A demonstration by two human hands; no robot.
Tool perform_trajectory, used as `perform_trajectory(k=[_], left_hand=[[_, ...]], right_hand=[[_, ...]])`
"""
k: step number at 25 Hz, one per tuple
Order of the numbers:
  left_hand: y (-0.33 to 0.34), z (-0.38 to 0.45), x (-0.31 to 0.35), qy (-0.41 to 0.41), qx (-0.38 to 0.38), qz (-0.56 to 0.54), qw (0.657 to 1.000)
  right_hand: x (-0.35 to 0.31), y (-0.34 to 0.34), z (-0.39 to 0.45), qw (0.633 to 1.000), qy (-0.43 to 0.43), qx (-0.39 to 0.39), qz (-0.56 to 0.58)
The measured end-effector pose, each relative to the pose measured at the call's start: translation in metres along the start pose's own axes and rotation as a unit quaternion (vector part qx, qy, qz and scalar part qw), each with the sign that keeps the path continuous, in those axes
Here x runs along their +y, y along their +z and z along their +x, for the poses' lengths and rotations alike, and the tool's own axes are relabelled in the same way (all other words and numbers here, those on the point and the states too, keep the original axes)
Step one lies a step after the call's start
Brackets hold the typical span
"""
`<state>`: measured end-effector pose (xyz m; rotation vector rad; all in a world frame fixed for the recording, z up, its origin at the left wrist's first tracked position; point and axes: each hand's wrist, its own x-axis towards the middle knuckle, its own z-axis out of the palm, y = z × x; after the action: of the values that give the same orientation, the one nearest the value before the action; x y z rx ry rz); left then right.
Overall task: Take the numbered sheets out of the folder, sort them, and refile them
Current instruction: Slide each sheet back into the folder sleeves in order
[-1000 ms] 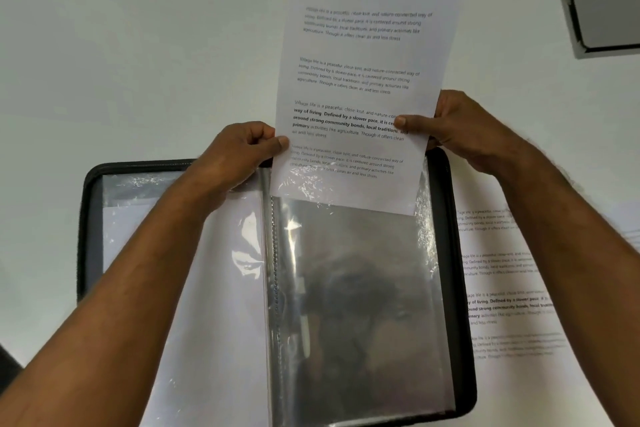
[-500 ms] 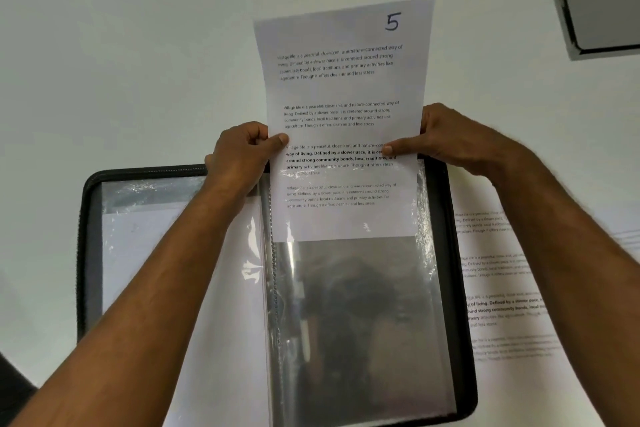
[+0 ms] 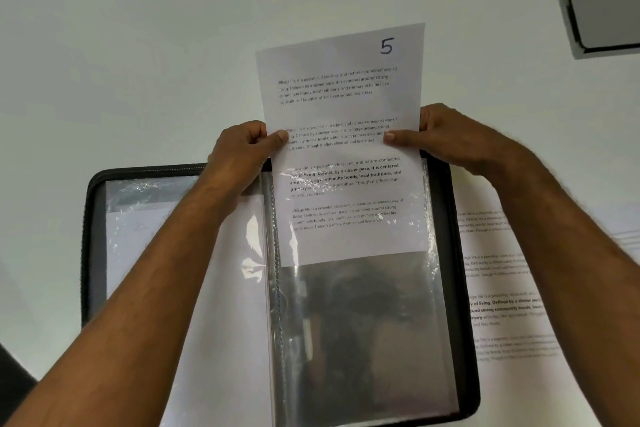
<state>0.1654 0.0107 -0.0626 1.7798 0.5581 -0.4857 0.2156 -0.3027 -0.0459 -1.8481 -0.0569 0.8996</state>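
Two hands hold sheet 5 (image 3: pixel 341 107) by its side edges: your left hand (image 3: pixel 242 152) pinches the left edge with thumb on the printed face, your right hand (image 3: pixel 446 139) pinches the right edge the same way. The sheet stands partly inside the clear sleeve (image 3: pixel 363 322) on the right page of the open folder (image 3: pixel 464 288), lower half under plastic, top half with the number sticking out above the folder's rim.

Your main risk is the bottom edge catching on the crinkled plastic. If you push down unevenly, one corner may snag and the paper will buckle or crease between your thumbs. The sheet looks slightly tilted against the sleeve, so it could jam against the side seam near the ring spine (image 3: pixel 277 288). Pressing hard could also wrinkle the sleeve's mouth shut.

Beside the folder, under your right forearm, lie more printed sheets (image 3: pixel 498 305) on the desk (image 3: pixel 138 45); your arm could drag them out of order. Left sleeves (image 3: pixel 145 236) already hold paper. A grey box (image 3: pixel 602 10) sits at the far right corner, well apart.
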Motion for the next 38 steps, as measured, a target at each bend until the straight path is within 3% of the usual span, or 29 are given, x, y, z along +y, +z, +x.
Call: perform_trajectory(k=[4,10,18,26,31,38], left_hand=[[0.001,-0.002,0.001,0.010,0.017,-0.009,1.000],[-0.003,-0.001,-0.001,-0.012,-0.044,0.035,0.998],[-0.001,0.003,-0.005,0.028,-0.021,-0.028,0.999],[0.002,0.005,-0.019,0.051,-0.019,0.059,0.997],[0.002,0.009,-0.019,0.067,-0.007,0.020,0.998],[0.003,0.013,-0.025,0.077,0.024,0.050,0.996]], right_hand=[[-0.003,0.001,0.002,0.999,0.023,0.004,-0.025],[0.004,0.019,-0.002,0.992,-0.004,0.117,0.053],[0.008,0.012,-0.006,0.999,0.010,0.047,-0.004],[0.011,0.029,-0.009,0.990,-0.009,0.129,0.049],[0.012,0.024,-0.011,0.996,-0.008,0.084,-0.007],[0.013,0.019,-0.008,0.998,-0.001,0.055,0.020]])
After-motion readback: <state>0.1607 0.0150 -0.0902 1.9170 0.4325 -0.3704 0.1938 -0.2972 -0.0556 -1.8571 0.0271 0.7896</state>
